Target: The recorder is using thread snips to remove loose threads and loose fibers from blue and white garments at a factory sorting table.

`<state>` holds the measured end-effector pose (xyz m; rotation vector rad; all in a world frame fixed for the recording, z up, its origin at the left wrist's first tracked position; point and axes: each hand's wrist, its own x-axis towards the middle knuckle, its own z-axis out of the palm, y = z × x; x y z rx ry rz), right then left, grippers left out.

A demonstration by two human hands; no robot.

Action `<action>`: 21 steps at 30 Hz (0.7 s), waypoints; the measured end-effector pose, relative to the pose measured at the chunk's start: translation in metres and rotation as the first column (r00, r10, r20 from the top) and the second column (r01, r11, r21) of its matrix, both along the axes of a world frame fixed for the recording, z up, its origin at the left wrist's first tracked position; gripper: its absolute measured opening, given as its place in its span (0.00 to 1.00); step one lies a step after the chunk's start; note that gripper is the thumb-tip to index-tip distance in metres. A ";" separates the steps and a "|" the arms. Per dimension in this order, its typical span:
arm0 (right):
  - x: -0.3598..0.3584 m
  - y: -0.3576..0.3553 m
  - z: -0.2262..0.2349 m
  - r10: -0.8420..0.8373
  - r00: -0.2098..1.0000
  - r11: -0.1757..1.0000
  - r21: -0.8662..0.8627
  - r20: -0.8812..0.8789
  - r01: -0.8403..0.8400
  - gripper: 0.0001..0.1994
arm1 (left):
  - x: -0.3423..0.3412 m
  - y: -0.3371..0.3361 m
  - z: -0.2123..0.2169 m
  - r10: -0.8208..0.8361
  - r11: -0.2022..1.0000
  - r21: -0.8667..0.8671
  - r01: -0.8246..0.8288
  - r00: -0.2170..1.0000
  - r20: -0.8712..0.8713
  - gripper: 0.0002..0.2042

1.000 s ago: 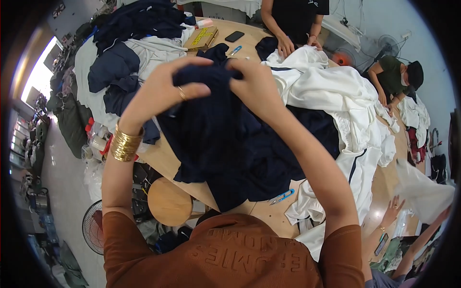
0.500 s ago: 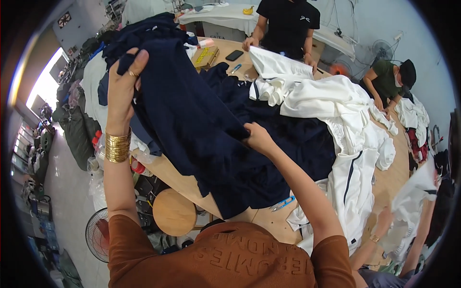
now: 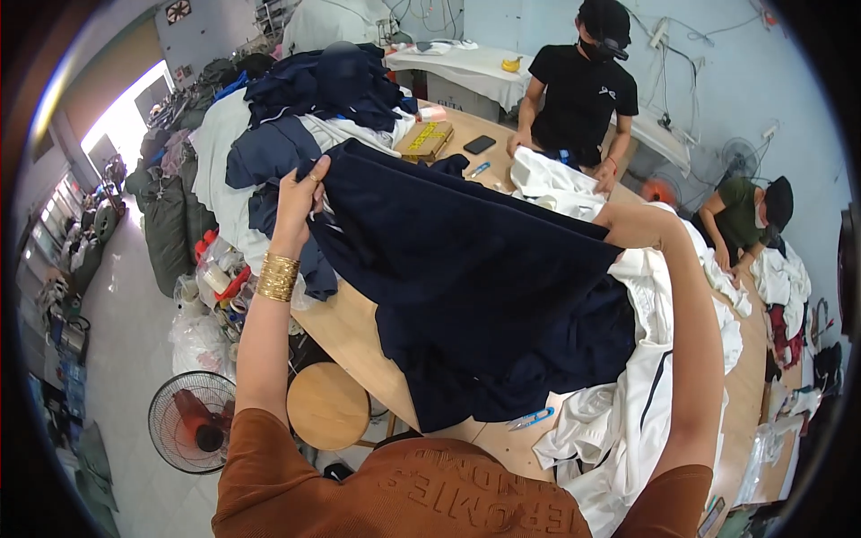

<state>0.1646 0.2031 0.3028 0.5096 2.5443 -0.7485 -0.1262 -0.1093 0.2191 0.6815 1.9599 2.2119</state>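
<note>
A dark navy garment (image 3: 484, 278) is stretched between my two hands above the table, its upper edge taut and its lower part draping onto the tabletop. My left hand (image 3: 302, 199), with gold bangles at the wrist, pinches its upper left corner between thumb and fingers. At the far right end of the same edge, my right hand (image 3: 632, 226) grips the cloth; its fingertips are hidden in the fabric. White garments with dark stripes (image 3: 650, 377) lie to the right, partly under my right arm. Blue thread snips (image 3: 532, 419) rest near the table's front edge.
Navy garments (image 3: 327, 85) are heaped at the far left. A cardboard box (image 3: 426, 141) and a phone (image 3: 480, 144) lie farther back. Across the table a co-worker (image 3: 583, 99) handles white cloth; another person (image 3: 749, 211) works at right. A stool (image 3: 328, 406) and a fan (image 3: 193, 421) stand at left.
My right hand has moved from the garment's middle to the far right, drawing the cloth out wide. My left hand has come lower. The co-worker opposite has lowered the white cloth.
</note>
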 end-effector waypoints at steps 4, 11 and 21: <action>0.010 0.022 0.003 -0.013 0.998 0.997 0.081 -0.063 0.018 0.11 | 0.010 0.002 0.002 -0.053 0.997 0.051 0.053 0.999 0.002 0.16; 0.016 0.029 -0.006 -0.137 0.984 0.989 0.035 -0.113 0.142 0.13 | 0.021 0.013 -0.002 -0.100 0.995 -0.008 0.100 0.995 -0.027 0.14; 0.026 -0.087 -0.120 -0.260 0.698 0.935 -0.355 -0.667 0.009 0.21 | 0.151 0.079 -0.081 -0.549 0.824 -0.421 0.379 0.717 -0.429 0.22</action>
